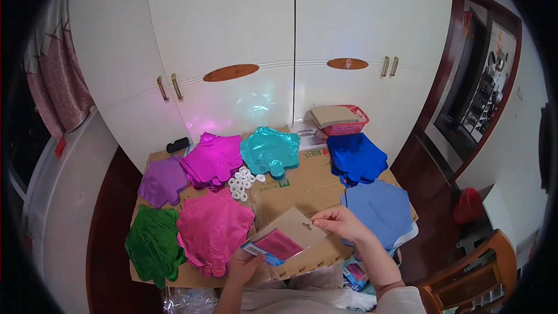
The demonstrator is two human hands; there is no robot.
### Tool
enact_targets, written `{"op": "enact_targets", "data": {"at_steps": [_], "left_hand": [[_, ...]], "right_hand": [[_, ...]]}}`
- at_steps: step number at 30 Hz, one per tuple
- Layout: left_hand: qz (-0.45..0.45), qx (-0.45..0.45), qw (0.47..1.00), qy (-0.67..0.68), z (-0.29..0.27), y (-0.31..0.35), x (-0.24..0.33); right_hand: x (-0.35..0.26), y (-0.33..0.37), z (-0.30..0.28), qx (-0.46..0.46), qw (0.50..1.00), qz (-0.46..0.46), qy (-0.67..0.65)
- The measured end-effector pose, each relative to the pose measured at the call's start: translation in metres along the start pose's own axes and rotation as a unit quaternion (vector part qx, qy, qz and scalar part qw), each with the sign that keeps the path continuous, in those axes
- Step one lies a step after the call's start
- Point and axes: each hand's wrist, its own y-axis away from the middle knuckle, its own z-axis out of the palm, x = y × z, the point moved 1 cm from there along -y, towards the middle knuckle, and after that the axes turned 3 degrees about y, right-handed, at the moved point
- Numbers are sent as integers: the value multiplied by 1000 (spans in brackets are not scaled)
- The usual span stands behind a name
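Observation:
Between my hands is a flat pack with a plain brown card, a folded pink foil piece and a blue and white label. My left hand grips its lower left end by the label. At its upper right corner, near the hanging hole, my right hand pinches the edge. Left of the pack lies a stack of flat pink foil shapes, like deflated balloons. A light blue stack spreads beyond my right hand. Small white rings sit in a cluster farther back.
Cardboard covers the table. Other foil stacks are green, purple, magenta, teal and dark blue. A red basket holding brown cards stands against the white cabinet. A wooden chair is at right.

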Motion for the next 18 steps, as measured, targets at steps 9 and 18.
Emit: {"op": "enact_targets", "data": {"at_steps": [9,18], "left_hand": [[-45,-50,998,-8,-16,-4,6],[-50,-31,998,-27,-27,-13,-13]], "right_hand": [[11,-2,7,-131,977,32,-164],[26,-1,12,-185,941,19,-282]]}}
